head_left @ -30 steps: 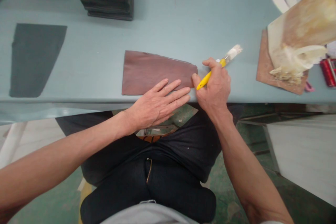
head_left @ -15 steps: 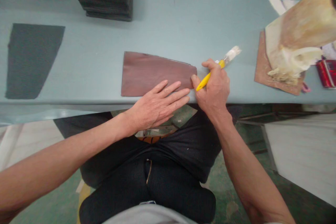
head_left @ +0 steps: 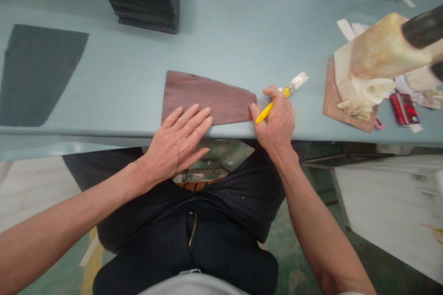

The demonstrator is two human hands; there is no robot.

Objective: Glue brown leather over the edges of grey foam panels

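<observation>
A brown, leather-like panel [head_left: 207, 94], wide at its left end and narrower at the right, lies flat near the table's front edge. My left hand [head_left: 178, 140] rests on its lower left part, fingers stretched out and lying flat. At the narrow end, my right hand [head_left: 277, 117] has its thumb against the panel's corner. That same hand grips a paintbrush [head_left: 266, 111] with a yellow handle. The brush's whitish bristles point up and away to the right, clear of the panel.
Tall stacks of dark sheets [head_left: 148, 0] stand at the back left. One dark panel [head_left: 41, 76] lies at far left on the blue-grey table [head_left: 228, 32]. To the right, a glue-crusted plastic container [head_left: 374, 50] sits on a brown piece [head_left: 330, 97], beside a red packet [head_left: 404, 108].
My left hand has slid left along the brown panel, from near its narrow end toward its wide end. The right hand keeps the brush and stays at the narrow end. The view has shifted slightly.
</observation>
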